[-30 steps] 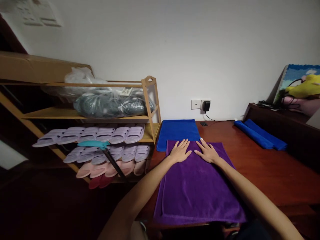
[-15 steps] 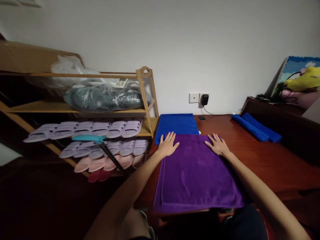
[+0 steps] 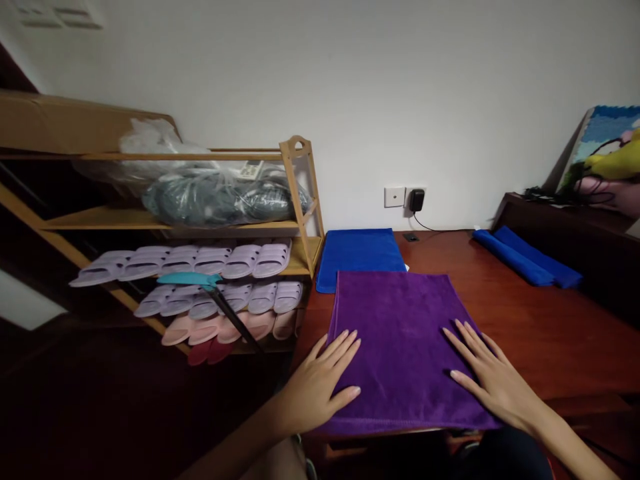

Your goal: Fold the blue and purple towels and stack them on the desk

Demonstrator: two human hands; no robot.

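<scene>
A folded purple towel (image 3: 400,333) lies flat on the reddish-brown wooden table (image 3: 545,340), its near edge at the table's front. My left hand (image 3: 325,377) rests open on the towel's left side, fingers stretched forward and thumb out to the right. On the opposite side my right hand (image 3: 487,370) lies open with spread fingers on the right edge of the cloth. Behind the purple towel, and partly covered by it, is a flat folded blue towel (image 3: 361,252).
Two blue rolled cloths (image 3: 525,257) lie at the table's right rear. A wooden rack (image 3: 295,180) on the left carries lilac slippers (image 3: 200,260) and a plastic-wrapped bundle (image 3: 215,197). A black charger (image 3: 416,200) is plugged into the wall. A turquoise-topped pole (image 3: 190,279) stands before the rack.
Both hands have slid toward me over the purple towel, from its far corners to its nearer sides. They remain spread flat. The view has shifted slightly.
</scene>
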